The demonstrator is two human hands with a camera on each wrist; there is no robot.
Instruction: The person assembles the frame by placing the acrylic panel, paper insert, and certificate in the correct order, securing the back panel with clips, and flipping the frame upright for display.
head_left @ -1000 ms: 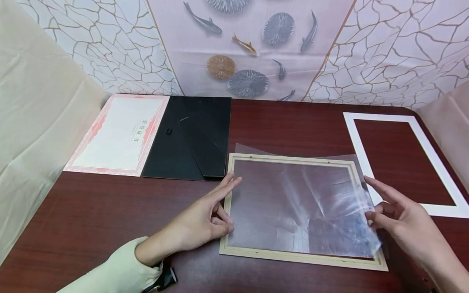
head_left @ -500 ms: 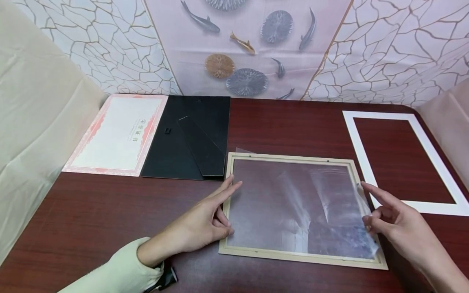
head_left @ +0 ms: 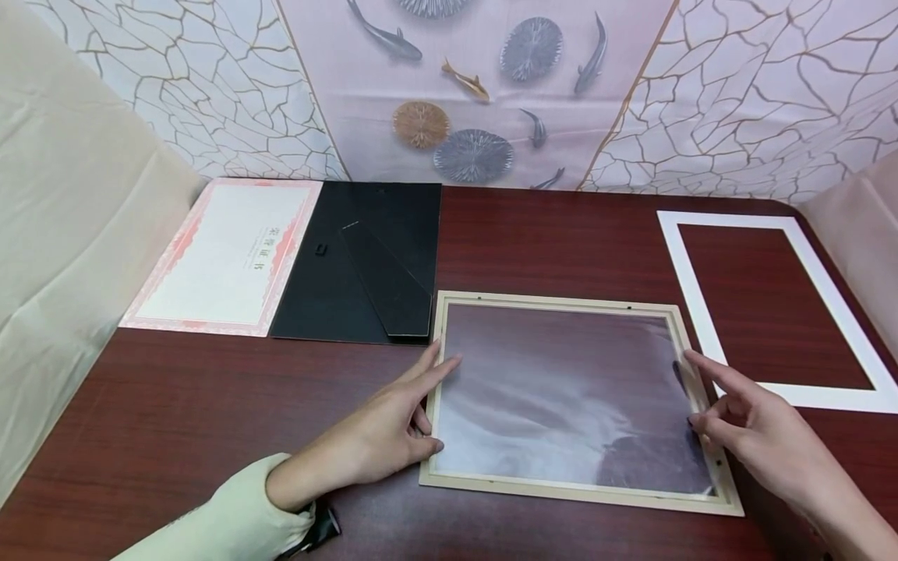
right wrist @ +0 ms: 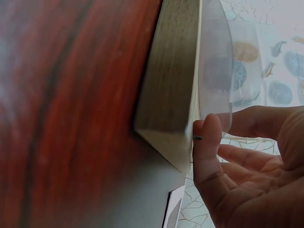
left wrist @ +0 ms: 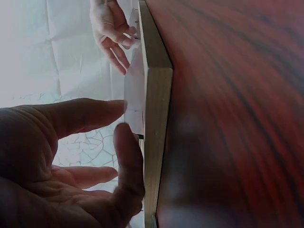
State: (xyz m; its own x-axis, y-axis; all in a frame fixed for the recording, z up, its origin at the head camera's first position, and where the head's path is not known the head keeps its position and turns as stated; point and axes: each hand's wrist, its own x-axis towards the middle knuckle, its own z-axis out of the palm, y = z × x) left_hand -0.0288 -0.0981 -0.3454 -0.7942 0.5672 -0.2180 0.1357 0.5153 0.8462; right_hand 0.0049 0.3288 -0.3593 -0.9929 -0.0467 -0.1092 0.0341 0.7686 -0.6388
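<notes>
A clear plastic sheet (head_left: pixel 547 389) lies over a pale wooden picture frame (head_left: pixel 561 492) in the head view, inside most of its border. My left hand (head_left: pixel 372 425) is at the frame's left side, index and middle fingers stretched over the border. The thumb rests near the lower left of the sheet; in the left wrist view its tip (left wrist: pixel 116 108) meets the sheet's raised edge. My right hand (head_left: pixel 765 432) pinches the sheet's right edge between thumb and finger, its index finger extended along the frame. In the right wrist view the sheet (right wrist: pixel 216 61) bows up above the wood.
A black backing board (head_left: pixel 323 304) with a folded stand lies at the back left, beside a pink-bordered certificate (head_left: pixel 210 265). A white mat border (head_left: pixel 793 393) lies at the right. Patterned cloth (head_left: pixel 484 93) hangs behind the dark red table (head_left: pixel 175 405).
The sheet has moved down and into the frame: its corners stuck out past the far and right borders before. My right hand has shifted slightly left; the left hand stays nearly in place.
</notes>
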